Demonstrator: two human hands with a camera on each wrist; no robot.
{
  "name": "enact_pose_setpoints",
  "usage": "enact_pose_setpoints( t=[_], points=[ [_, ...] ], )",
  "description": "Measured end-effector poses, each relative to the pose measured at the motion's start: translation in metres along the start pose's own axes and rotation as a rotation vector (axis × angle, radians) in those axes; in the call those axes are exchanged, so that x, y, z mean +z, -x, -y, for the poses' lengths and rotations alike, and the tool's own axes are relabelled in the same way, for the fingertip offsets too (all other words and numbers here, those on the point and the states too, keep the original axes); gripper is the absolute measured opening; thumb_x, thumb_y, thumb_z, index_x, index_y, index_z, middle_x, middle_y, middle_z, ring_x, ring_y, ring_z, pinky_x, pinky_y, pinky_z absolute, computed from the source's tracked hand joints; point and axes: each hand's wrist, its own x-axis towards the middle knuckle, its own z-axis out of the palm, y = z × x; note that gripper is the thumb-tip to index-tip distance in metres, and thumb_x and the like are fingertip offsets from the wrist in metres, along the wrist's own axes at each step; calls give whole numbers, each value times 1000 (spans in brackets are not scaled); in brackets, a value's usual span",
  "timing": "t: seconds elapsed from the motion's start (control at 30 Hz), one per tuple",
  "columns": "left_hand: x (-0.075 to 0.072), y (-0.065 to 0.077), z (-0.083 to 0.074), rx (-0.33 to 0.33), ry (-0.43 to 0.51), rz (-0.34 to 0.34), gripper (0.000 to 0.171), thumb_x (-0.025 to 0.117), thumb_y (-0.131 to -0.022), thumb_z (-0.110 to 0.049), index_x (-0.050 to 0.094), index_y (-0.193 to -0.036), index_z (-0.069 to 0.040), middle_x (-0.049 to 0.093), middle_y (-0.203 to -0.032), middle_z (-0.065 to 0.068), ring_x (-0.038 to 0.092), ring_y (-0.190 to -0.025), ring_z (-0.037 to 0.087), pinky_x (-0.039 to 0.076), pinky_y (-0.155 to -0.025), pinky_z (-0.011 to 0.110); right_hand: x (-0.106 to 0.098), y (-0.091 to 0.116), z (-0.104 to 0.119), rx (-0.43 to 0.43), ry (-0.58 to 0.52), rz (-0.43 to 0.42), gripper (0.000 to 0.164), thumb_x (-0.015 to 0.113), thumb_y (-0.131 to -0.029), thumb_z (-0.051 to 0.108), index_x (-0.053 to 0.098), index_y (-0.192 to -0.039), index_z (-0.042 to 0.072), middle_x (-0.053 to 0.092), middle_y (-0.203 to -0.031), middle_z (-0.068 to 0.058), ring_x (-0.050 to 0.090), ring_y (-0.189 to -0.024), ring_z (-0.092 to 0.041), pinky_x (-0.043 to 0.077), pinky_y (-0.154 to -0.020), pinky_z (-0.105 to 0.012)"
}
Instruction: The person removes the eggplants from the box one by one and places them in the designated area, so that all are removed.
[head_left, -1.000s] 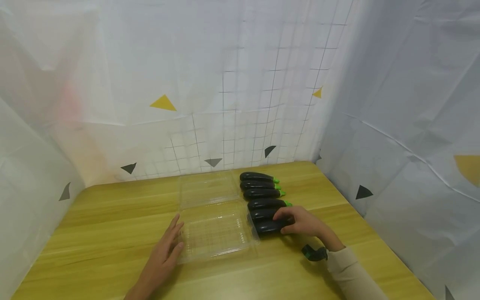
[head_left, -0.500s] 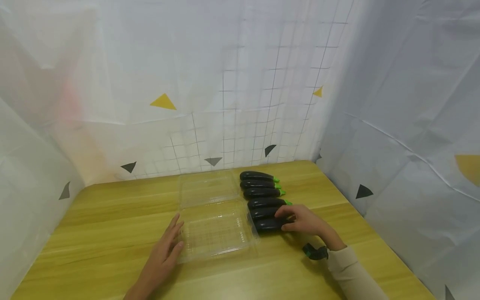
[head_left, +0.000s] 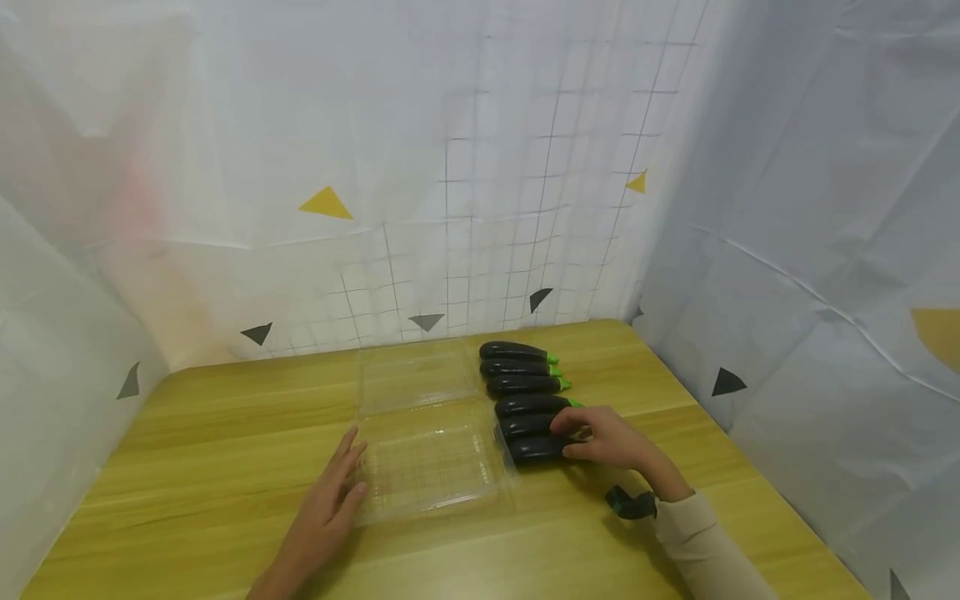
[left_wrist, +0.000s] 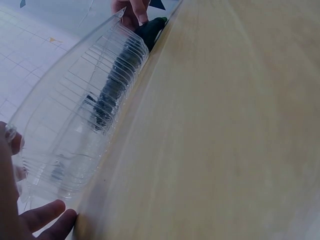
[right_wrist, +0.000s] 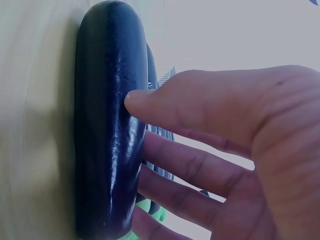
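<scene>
A clear plastic clamshell container lies opened flat on the table, its lid half toward the wall. My left hand rests along the container's left edge, fingers extended; in the left wrist view its fingers are beside the clear wall. To the container's right lie several dark eggplants with green stems in a row. Over the nearest eggplant is my right hand. In the right wrist view the thumb touches this eggplant, and the loosely extended fingers are partly hidden behind it.
The wooden table meets a white sheet wall at the back, with more white sheeting on both sides. A second group of eggplants lies farther back on the right. A dark band is on the right wrist.
The right hand has shifted very slightly at the nearest eggplant. The left hand, container and eggplants stay in place.
</scene>
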Motion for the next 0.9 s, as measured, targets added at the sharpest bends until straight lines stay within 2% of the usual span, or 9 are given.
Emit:
enact_pose_setpoints(
  t=[0.27,0.43,0.57,0.73,0.9],
  points=[
    [-1,0,-1,-7,-4,-5,56,59,-102,5,44,-156,-1,28,-165,24,57,-127,43,35,-106,18,0,-2,6,-14,-9,-41,24,75,-95,5,70,-117,-2,72,-113,-14,69,-104,-36,57,-86,-60],
    [-1,0,-1,-12,-2,10,56,58,-103,3,43,-156,0,27,-166,24,57,-127,44,37,-106,21,0,-2,8,-2,10,-72,23,74,-97,8,70,-118,0,73,-112,-12,70,-101,-27,59,-83,-51],
    [-1,0,-2,-12,14,7,54,59,-102,3,44,-154,3,26,-166,24,56,-129,44,35,-106,18,1,-1,7,2,19,-93,21,73,-98,9,71,-118,2,73,-111,-12,69,-99,-21,60,-81,-48],
    [-1,0,-3,5,21,-9,54,60,-100,6,44,-152,6,26,-166,24,56,-128,44,34,-106,14,2,-2,6,1,21,-125,21,72,-98,7,70,-119,2,72,-113,-14,70,-100,-23,60,-81,-46],
    [-2,0,-1,14,15,-15,59,60,-99,7,43,-155,0,25,-166,24,56,-128,43,32,-107,14,2,-3,6,1,23,-147,22,72,-98,7,70,-119,2,72,-113,-14,71,-101,-25,61,-80,-45]
  ],
)
